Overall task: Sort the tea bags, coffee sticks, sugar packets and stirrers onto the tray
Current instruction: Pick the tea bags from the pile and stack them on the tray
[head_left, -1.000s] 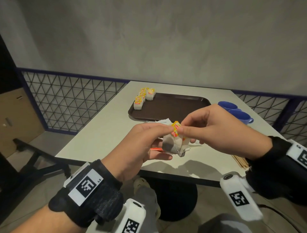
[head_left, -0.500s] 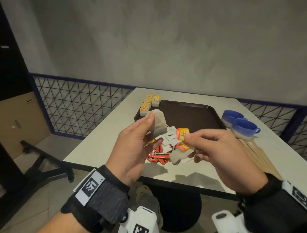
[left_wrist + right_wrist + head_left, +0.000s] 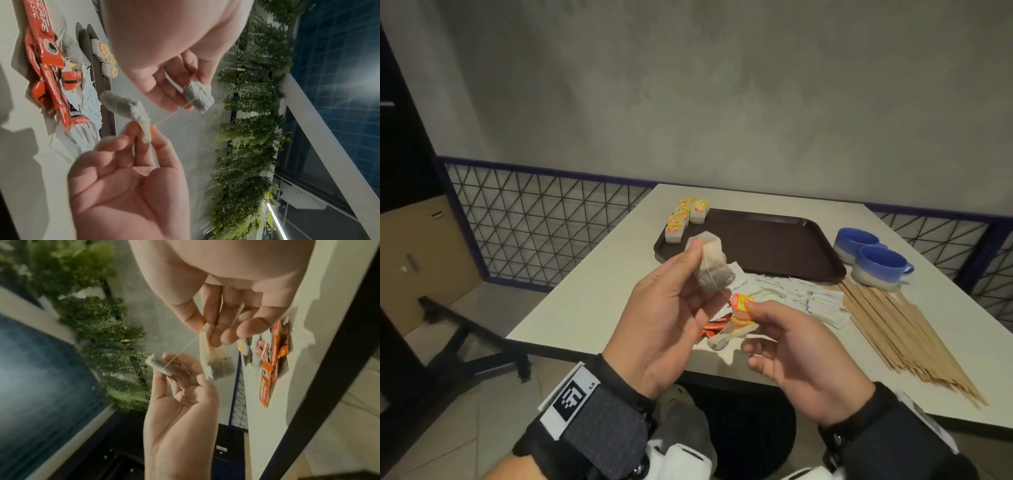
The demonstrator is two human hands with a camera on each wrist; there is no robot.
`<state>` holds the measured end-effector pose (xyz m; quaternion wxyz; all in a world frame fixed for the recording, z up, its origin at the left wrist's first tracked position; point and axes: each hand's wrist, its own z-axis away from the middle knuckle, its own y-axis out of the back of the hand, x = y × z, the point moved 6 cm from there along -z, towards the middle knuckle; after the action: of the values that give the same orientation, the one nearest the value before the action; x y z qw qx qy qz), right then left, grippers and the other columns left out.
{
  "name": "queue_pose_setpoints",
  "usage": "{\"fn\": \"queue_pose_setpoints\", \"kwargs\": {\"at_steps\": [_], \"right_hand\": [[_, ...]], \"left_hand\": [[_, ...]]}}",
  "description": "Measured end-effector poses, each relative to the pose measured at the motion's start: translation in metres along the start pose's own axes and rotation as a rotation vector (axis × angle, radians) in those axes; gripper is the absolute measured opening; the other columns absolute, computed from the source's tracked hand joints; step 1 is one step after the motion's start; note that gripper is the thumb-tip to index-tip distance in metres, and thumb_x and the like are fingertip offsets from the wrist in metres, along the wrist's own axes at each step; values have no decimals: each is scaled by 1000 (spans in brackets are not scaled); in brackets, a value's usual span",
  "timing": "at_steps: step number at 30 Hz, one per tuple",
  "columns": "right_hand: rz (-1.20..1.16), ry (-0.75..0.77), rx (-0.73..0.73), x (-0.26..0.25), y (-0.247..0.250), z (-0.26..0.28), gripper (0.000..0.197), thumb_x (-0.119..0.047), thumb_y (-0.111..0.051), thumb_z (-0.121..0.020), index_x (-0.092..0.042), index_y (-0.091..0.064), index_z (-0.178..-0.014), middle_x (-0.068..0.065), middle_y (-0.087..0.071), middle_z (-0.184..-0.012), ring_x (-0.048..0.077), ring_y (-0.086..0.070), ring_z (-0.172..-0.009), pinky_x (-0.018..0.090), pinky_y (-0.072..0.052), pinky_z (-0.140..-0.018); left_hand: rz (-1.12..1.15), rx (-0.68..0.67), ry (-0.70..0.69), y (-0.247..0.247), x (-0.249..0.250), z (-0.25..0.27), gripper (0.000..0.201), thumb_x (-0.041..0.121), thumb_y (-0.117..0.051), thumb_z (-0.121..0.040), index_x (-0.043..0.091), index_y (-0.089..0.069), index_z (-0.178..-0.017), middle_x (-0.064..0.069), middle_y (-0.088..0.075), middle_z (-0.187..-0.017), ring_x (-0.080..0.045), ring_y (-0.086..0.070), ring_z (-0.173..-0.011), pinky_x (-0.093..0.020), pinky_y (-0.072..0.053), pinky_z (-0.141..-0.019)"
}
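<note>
- Tea bag (image 3: 712,263), pinched by its top edge between thumb and fingers of the left hand (image 3: 671,315), hangs in the air at mid-frame of the head view, above the near edge of the worktop (image 3: 585,301).
- Its thread runs to the red-and-yellow tag (image 3: 741,303), which the right hand (image 3: 801,356) pinches; a second tea bag (image 3: 726,337) dangles below that hand, seemingly caught in the same grip.
- Step in hand, as I judge it: untangling two tea bags before one joins the row of tea bags (image 3: 685,219) at the upper left corner of the tray (image 3: 774,246).
- Next move calls for freeing the thread gently, without tearing the paper, then carrying one bag to that row.
- Coffee sticks (image 3: 47,53), sugar packets (image 3: 811,301) and stirrers (image 3: 900,339) lie on the worktop in front of the tray, not yet sorted.
</note>
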<state>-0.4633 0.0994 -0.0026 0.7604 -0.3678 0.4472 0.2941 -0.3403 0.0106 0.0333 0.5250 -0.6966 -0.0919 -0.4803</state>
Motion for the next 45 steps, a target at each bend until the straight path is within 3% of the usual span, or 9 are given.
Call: {"fn": "queue_pose_setpoints", "kwargs": {"at_steps": [5,9,14,19,24,28,33,37,45], "right_hand": [[195,298,-9,-32,6,2,20,-14,-69,-91,4,-76,-87,15,-68,-76,19,-59,-61,33,-42,-59],[254,460,-110,-51,5,10,19,-15,-70,-87,3,-73,-79,22,-66,-77,28,-57,-71,37,-45,-63],[252,462,-231,-56,4,12,36,-25,-68,-80,10,-71,-90,24,-67,-82,30,-57,-74,33,-48,-61],[338,452,-316,-62,4,14,28,-19,-79,-81,8,-71,-85,29,-66,-87,35,-59,-82,35,-51,-67],[533,463,-402,-71,-3,19,34,-27,-79,-73,4,-74,-85,39,-63,-95,39,-59,-87,38,-52,-73],[804,512,-445,-74,-12,24,16,-21,-78,-87,-5,-80,-87,24,-74,-87,55,-62,-88,64,-55,-83],[946,560,-394,-78,-19,27,17,-26,-73,-86,-11,-81,-85,14,-77,-82,52,-65,-87,66,-52,-77],[988,581,-389,-77,-20,30,18,-29,-75,-86,-13,-81,-87,10,-78,-81,42,-70,-83,61,-54,-77],[1038,572,-370,-77,-16,29,15,-29,-78,-85,-15,-82,-87,4,-79,-82,30,-74,-83,55,-57,-79]], "left_hand": [[-314,-142,84,2,-12,7,32,35,-71,-85,9,-82,-100,-14,-76,-93,-20,-68,-75,-33,-60,-71],[-471,-199,62,1,-13,10,24,37,-71,-86,16,-82,-92,-4,-74,-84,-11,-60,-69,-26,-45,-67],[-561,-252,4,-4,-4,15,23,33,-66,-93,21,-81,-82,-4,-75,-84,-13,-61,-71,-29,-42,-71],[-664,-300,-66,-3,4,22,26,31,-65,-95,16,-81,-82,-12,-75,-83,-22,-60,-76,-45,-47,-84],[-731,-342,-75,-4,8,25,27,24,-63,-97,18,-80,-76,-7,-74,-74,-19,-66,-69,-27,-53,-71],[-754,-349,-80,-3,7,26,32,33,-61,-95,12,-80,-80,-12,-71,-72,-20,-62,-66,-28,-51,-68],[-770,-376,-27,2,3,24,34,40,-63,-96,12,-81,-91,-19,-73,-88,-24,-61,-81,-45,-49,-83],[-789,-485,-5,1,2,28,11,2,-67,-96,5,-78,-98,-6,-75,-83,-16,-66,-76,-31,-53,-76],[-813,-469,-43,3,3,27,11,2,-69,-96,3,-75,-105,-14,-73,-83,-22,-67,-77,-34,-55,-81]]}}
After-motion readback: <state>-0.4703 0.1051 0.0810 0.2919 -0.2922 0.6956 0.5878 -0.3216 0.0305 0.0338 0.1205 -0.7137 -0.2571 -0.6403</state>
